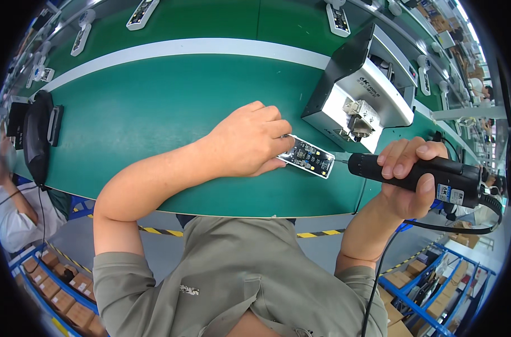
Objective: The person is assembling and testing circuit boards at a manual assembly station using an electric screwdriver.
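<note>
My left hand [252, 139] grips the left end of a circuit board in a slim white housing [312, 157], thumb below and fingers over its edge. The board faces up, with dark parts and small yellow squares. Wrapped around a black electric screwdriver [365, 165] is my right hand [408, 175]. The tool lies nearly level, its thin bit pointing left at the housing's right end. Whether the bit touches the housing or a screw is too small to tell. A black cable leaves the screwdriver's rear.
Behind the board stands a silver and black screw feeder [373, 84] on the green table [154, 106]. Several white-housed boards [142, 14] lie along the far green strip. A black object [37, 135] sits at the table's left end, near another person [25, 216]. Blue racks [421, 303] hold cartons.
</note>
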Motion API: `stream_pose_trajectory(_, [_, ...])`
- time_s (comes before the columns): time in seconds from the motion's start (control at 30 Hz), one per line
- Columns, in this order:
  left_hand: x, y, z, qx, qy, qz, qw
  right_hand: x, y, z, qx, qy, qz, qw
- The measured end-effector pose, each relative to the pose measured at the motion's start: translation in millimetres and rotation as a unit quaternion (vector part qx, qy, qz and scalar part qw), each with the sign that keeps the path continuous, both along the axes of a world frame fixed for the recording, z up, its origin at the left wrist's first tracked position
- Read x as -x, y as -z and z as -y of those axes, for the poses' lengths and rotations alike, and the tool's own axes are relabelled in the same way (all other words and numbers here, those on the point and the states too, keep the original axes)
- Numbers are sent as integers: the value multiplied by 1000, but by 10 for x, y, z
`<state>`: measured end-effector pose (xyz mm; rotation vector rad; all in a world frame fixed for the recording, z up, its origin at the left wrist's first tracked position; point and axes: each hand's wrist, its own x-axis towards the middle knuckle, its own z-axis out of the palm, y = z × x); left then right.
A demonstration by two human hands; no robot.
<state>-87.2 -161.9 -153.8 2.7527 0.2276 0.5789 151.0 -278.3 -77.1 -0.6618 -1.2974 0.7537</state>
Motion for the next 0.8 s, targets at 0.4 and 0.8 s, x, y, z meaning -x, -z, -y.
stream_pose_trajectory(0.4, [-37, 9, -27, 3, -1, 8, 1000, -123, 123, -87, 13, -37, -6, 999])
stream_pose_trajectory(0.8, [-3, -44, -3, 1, 5, 4, 1000, -7, -328, -57, -59, 32, 18, 998])
